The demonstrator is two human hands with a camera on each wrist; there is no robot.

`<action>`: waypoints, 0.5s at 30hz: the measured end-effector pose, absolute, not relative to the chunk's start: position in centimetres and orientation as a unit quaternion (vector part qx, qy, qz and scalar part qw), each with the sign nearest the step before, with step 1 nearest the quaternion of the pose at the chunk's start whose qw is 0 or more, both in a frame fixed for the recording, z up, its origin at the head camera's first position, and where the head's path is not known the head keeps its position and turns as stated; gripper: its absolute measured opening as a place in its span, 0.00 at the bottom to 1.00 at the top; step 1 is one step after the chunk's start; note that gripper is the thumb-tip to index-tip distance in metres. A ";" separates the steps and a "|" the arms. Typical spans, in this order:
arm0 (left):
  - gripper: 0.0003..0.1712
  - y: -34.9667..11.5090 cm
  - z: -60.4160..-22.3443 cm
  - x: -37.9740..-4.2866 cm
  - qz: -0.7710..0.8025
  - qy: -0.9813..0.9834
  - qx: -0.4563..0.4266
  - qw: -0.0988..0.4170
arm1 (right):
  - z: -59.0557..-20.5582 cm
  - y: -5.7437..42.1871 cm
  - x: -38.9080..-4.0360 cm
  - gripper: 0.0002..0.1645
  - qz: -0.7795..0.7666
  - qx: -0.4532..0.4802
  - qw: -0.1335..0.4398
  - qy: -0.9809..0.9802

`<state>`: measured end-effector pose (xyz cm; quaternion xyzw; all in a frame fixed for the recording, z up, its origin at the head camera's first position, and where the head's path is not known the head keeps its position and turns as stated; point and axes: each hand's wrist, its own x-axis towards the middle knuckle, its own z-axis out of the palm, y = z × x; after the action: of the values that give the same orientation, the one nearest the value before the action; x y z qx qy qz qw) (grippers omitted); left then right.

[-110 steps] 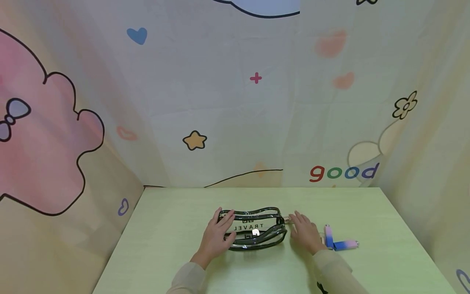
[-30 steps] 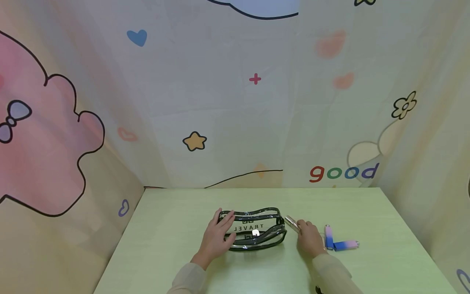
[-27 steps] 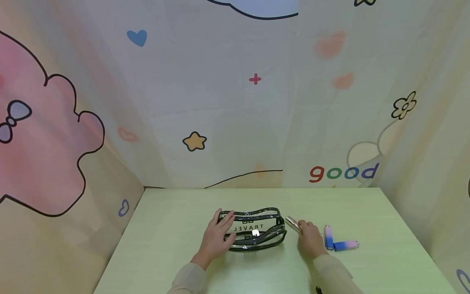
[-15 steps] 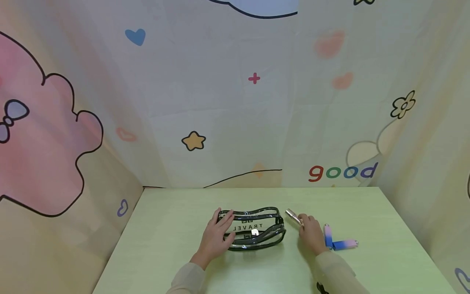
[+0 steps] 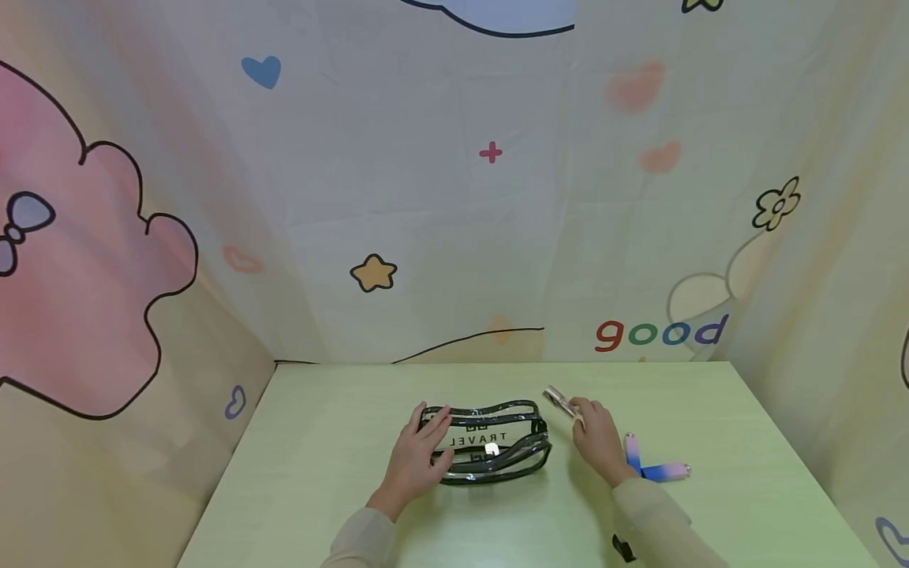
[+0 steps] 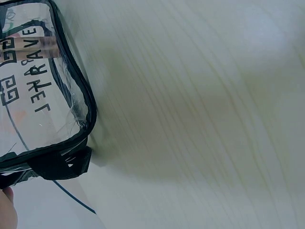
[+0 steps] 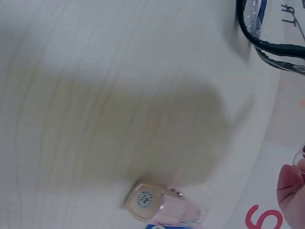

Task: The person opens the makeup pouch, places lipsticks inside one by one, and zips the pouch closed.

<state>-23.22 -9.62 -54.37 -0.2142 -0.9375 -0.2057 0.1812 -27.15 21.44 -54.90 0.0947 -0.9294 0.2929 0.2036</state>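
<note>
A clear pouch (image 5: 490,430) with black piping and the word TRAVEL, mirrored, lies at the middle of the table; its right-hand part also shows in the left wrist view. My left hand (image 5: 417,457) rests on its left end, fingers spread straight over the top and thumb at the near side. Beyond the pouch's right end, my right hand (image 5: 598,438) pinches a slim, shiny rose-silver tube (image 5: 559,401) at its near end. The tube slants toward the far left, apart from the pouch. In the right wrist view only the fingers (image 7: 291,195) show, at the edge.
Two pink-and-blue tubes (image 5: 666,472) lie at an angle, right of my right forearm. Close by, a clear pink tube with a beige, dial-like cap (image 7: 144,199) shows in the right wrist view. A small black thing (image 5: 622,547) is beside the right sleeve. A printed curtain (image 5: 454,237) stands behind the table.
My right hand, earlier at the pouch's right end, has drawn back right with the tube, then moved it farther up the table. The left hand and pouch have stayed put.
</note>
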 end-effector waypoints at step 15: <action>0.28 -9.7 -54.4 -23.2 -0.198 -0.939 -0.215 0.181 | -52.2 19.6 -27.1 0.18 0.308 0.137 0.261 -0.904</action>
<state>-23.19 -9.69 -54.38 -0.2150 -0.9391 -0.1975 0.1814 -27.13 19.57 -52.17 0.1373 -0.9044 0.3083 0.2610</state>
